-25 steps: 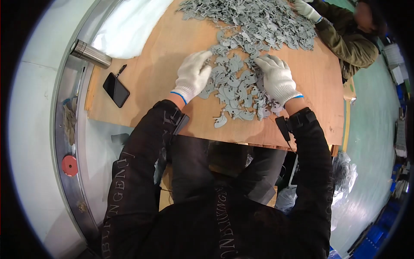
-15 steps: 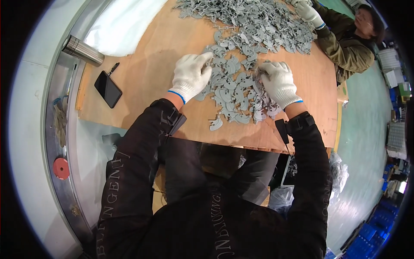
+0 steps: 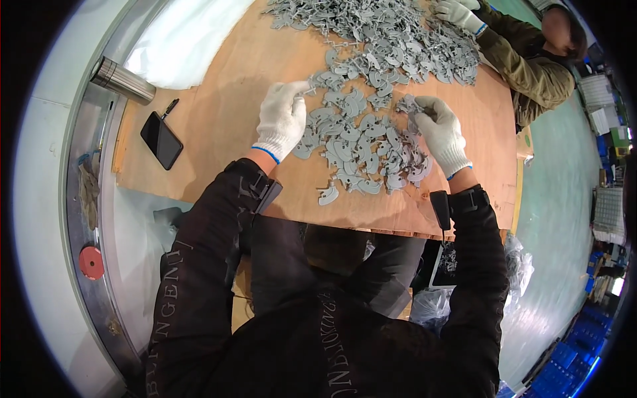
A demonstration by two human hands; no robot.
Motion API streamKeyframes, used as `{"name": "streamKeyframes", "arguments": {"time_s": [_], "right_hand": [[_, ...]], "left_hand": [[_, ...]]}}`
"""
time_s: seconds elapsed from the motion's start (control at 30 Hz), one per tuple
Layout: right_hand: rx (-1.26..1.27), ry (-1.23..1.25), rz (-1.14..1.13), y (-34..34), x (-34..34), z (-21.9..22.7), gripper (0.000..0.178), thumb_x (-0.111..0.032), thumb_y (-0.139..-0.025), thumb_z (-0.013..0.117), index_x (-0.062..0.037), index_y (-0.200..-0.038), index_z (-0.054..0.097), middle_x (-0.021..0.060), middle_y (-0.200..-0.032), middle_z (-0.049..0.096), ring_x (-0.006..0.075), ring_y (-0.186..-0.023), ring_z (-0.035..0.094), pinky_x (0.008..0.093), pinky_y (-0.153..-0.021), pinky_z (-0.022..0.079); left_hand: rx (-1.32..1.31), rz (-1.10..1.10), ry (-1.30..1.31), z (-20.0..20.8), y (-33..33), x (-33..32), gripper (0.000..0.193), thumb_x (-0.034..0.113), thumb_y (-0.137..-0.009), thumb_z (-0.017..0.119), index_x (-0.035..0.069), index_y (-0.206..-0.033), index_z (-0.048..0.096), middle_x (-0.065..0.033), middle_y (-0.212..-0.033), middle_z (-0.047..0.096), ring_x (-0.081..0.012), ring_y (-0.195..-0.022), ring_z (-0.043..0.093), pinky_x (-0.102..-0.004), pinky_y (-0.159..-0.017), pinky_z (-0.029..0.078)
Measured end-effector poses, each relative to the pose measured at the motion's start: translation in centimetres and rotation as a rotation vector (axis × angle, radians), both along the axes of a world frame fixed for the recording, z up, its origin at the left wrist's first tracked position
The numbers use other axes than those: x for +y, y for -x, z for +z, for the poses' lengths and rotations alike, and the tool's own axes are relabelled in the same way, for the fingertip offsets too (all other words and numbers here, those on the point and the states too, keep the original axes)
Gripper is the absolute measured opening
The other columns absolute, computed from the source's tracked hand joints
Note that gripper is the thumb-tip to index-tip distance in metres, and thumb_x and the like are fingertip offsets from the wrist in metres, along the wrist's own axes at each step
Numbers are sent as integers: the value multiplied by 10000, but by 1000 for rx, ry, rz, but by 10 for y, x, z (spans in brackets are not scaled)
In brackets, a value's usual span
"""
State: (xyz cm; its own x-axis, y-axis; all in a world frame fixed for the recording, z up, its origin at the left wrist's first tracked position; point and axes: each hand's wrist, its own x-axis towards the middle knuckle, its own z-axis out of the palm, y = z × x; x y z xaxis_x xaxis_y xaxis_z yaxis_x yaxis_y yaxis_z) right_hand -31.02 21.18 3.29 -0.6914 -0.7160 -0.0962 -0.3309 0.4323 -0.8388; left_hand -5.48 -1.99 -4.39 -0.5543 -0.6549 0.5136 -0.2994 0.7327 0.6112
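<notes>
Both of my hands wear white knitted gloves with blue cuffs. My left hand is closed at the left edge of a loose spread of small grey curved pieces; whatever its fingertips pinch is too small to make out. On the other side of the spread, my right hand pinches a grey curved piece between thumb and fingers, just above the wooden table. One single grey piece lies apart near the table's front edge.
A large heap of similar grey pieces covers the far side, where a co-worker's gloved hand reaches in. At the left lie a black phone, a pen, a steel flask and a white sheet.
My left hand has drawn slightly left, away from the pieces. My right hand has turned and shifted a little right, bringing the grey piece in its fingers into view.
</notes>
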Motion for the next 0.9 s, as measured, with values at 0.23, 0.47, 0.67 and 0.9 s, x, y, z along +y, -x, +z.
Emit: {"name": "streamKeyframes", "arguments": {"time_s": [0.23, 0.47, 0.67, 0.9], "right_hand": [[-464, 153, 29, 13, 17, -12, 313, -97, -1064, 644, 49, -1341, 658, 99, -1125, 770, 174, -988, 748, 324, -905, 611], [-563, 178, -25, 4, 30, 2, 354, -124, -1095, 616, 26, -1416, 616, 104, -1119, 774, 161, -935, 738, 302, -836, 610], [-454, 140, -87, 4, 43, 16, 377, -126, -1097, 610, 3, -1450, 618, 99, -1117, 771, 135, -879, 711, 278, -757, 589], [-496, 218, -148, 13, 20, -5, 373, -74, -1062, 601, -8, -1428, 632, 99, -1122, 764, 133, -828, 697, 280, -725, 576]], "left_hand": [[-18, -101, 170, 39, 64, -26, 178, 78, -1004, 702, 151, -1161, 743, -104, -1064, 735, -304, -1062, 719, -440, -932, 583], [-550, -375, -9, 60, 137, -28, 135, 176, -1017, 695, 131, -1143, 716, -104, -1337, 693, -363, -1186, 692, -459, -1052, 562], [-654, -421, 55, 62, 129, -36, 161, 173, -1026, 662, 125, -1171, 714, -103, -1482, 653, -354, -1233, 690, -439, -1055, 561], [-497, -355, -364, 64, 111, -40, 215, 144, -1036, 666, 100, -1239, 722, -80, -1280, 749, -245, -1095, 741, -389, -980, 581]]}}
